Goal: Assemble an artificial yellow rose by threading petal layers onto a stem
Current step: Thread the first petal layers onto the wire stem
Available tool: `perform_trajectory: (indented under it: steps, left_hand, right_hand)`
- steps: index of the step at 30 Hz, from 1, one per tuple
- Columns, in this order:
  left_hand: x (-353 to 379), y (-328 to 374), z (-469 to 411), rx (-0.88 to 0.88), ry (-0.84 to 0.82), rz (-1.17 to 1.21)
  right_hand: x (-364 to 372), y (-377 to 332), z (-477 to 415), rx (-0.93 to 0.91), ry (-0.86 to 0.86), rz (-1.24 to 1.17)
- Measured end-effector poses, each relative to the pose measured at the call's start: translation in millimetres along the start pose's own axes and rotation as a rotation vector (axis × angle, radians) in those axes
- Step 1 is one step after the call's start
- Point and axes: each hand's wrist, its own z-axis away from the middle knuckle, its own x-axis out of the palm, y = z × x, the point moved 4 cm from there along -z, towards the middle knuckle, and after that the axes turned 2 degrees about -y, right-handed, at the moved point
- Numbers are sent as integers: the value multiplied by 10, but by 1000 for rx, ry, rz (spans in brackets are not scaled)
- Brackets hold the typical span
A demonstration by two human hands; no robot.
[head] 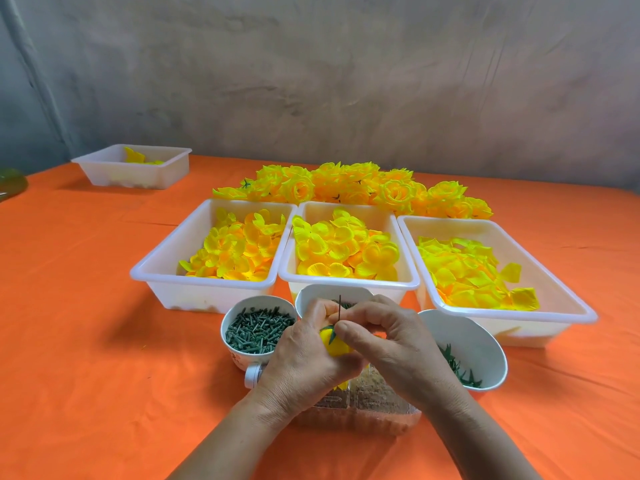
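My left hand grips a yellow rose head, mostly hidden in the palm. A thin dark stem sticks straight up out of it. A green calyx sits on the stem against the yellow petals. My right hand pinches at the base of the stem, thumb and fingers pressed on the calyx. Both hands hover in front of three white trays of loose yellow petal layers: left tray, middle tray and right tray.
A cup of green plastic tubes stands left of my hands. A bowl with green calyxes stands right. A clear plastic box lies under my wrists. Finished yellow roses are piled behind the trays. A fourth tray sits far left on the orange cloth.
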Motion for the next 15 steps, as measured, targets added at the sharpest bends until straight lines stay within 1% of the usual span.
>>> perform_trajectory:
  steps: [4, 8, 12, 15]
  left_hand:
    - [5, -10, 3, 2, 2, -11]
    - [5, -16, -3, -2, 11, -8]
    - [4, -14, -3, -11, 5, -8]
    - [-4, -7, 0, -18, 7, -2]
  right_hand:
    - [14, 33, 18, -36, -3, 74]
    - [26, 71, 37, -30, -1, 46]
    - [24, 70, 37, -30, -14, 59]
    - [44, 68, 48, -48, 7, 70]
